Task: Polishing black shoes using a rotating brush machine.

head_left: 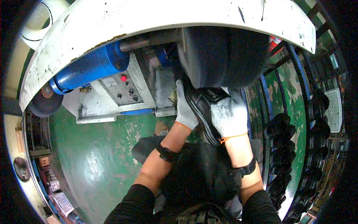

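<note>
A black shoe (201,109) is held tilted between my two gloved hands, just below a large dark roller (227,56) that looks smeared by motion. My left hand (185,108), in a white knit glove with an orange cuff edge, grips the shoe's left side along the sole. On the other side my right hand (230,115), its matching glove smudged dark on the back, grips the upper. Both hands are closed on the shoe, with some fingertips hidden. The shoe's upper end is close to the roller; I cannot tell whether they touch.
A white hood (156,15) arches over the roller. At left, a blue cylindrical housing (89,67) sits above a control panel (123,87) with a red button. Racks at right carry several black shoes (278,125). A white basket (333,110) stands beyond. The floor (89,156) is green.
</note>
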A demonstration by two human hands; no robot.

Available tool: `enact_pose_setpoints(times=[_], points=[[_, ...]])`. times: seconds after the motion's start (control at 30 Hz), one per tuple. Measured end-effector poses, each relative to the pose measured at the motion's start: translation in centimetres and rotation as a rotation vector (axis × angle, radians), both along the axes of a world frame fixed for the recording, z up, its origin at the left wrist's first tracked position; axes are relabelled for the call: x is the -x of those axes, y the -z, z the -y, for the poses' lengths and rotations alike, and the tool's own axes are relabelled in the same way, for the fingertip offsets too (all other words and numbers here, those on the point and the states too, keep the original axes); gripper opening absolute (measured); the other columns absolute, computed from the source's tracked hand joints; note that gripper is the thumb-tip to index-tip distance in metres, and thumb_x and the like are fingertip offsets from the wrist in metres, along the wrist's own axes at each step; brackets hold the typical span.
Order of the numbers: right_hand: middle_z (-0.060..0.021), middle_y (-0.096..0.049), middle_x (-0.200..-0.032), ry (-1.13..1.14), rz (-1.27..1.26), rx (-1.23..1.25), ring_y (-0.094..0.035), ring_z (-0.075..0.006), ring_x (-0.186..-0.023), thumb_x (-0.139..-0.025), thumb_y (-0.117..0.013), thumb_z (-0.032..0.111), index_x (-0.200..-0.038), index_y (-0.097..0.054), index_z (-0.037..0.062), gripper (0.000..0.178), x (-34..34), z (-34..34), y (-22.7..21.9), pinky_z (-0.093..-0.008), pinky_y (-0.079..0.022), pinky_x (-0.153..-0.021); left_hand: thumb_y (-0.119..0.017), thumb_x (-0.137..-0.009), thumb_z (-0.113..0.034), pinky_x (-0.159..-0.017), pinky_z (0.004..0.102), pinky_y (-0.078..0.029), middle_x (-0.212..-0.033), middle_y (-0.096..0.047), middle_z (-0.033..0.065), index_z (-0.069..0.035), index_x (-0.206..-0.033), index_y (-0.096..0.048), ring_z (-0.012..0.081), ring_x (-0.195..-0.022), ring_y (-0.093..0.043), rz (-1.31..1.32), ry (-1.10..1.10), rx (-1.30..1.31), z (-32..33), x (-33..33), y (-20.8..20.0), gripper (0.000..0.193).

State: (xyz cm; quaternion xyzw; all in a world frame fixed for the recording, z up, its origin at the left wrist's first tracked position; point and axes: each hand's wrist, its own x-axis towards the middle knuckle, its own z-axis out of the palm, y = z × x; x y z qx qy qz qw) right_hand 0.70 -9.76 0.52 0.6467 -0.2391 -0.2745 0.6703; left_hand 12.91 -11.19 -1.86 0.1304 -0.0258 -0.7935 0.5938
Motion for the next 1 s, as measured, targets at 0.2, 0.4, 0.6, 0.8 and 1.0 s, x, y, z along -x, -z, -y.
enact_pose_setpoints(times=[0.2,0.4,0.6,0.8,1.0], points=[[-0.0153,-0.048,-0.126,0.187,-1.559,0.862,-0.043,-0.0212,-0.117,-0.096,-0.026,0.018,-0.121,-0.046,-0.0011,0.037,0.1,-3.7,-2.0,-0.0288,-0.024,-0.105,-0.034,-0.087,-0.058,-0.098,0.0391,-0.037,-0.121,-0.051,0.0143,-0.005,-0.126,-0.043,0.0293,-0.109,-0.05,-0.148,0.075,0.074,-1.5,1.2,1.5,0.067],[-0.0153,-0.048,-0.127,0.16,-1.708,1.016,-0.042,-0.022,-0.119,-0.097,-0.026,0.018,-0.122,-0.045,-0.0024,0.037,3.7,-3.4,0.0,-0.0273,-0.025,-0.105,-0.039,-0.087,-0.054,-0.097,0.0396,-0.039,-0.122,-0.051,0.0131,-0.005,-0.127,-0.043,0.0298,-0.108,-0.051,-0.006,0.155,0.053,-0.4,2.7,1.6,0.063],[-0.0112,-0.048,-0.128,0.365,-2.228,1.423,-0.04,-0.0169,-0.121,-0.095,-0.025,0.016,-0.124,-0.043,-0.0005,0.038,5.6,-2.1,2.1,-0.0263,-0.023,-0.107,-0.038,-0.088,-0.053,-0.093,0.0398,-0.041,-0.121,-0.052,0.0126,-0.005,-0.125,-0.044,0.0291,-0.103,-0.052,0.005,0.122,-0.057,1.4,4.3,2.4,0.062],[-0.0104,-0.048,-0.127,0.372,-1.594,1.121,-0.045,-0.0204,-0.115,-0.09,-0.034,0.014,-0.122,-0.046,0.0019,0.036,2.9,1.4,0.5,-0.0298,-0.03,-0.101,-0.038,-0.089,-0.05,-0.089,0.0379,-0.043,-0.115,-0.054,0.0107,-0.006,-0.122,-0.047,0.0265,-0.097,-0.052,0.039,0.019,-0.073,1.8,3.9,4.1,0.056],[-0.014,-0.056,-0.11,0.382,-1.772,0.965,-0.054,-0.0282,-0.097,-0.089,-0.041,0.016,-0.114,-0.051,0.0021,0.03,3.5,1.9,0.6,-0.0358,-0.042,-0.087,-0.033,-0.091,-0.049,-0.087,0.0366,-0.045,-0.116,-0.054,0.0136,-0.005,-0.122,-0.048,0.028,-0.1,-0.054,0.239,-0.026,-0.109,2.7,4.6,3.8,0.056]])
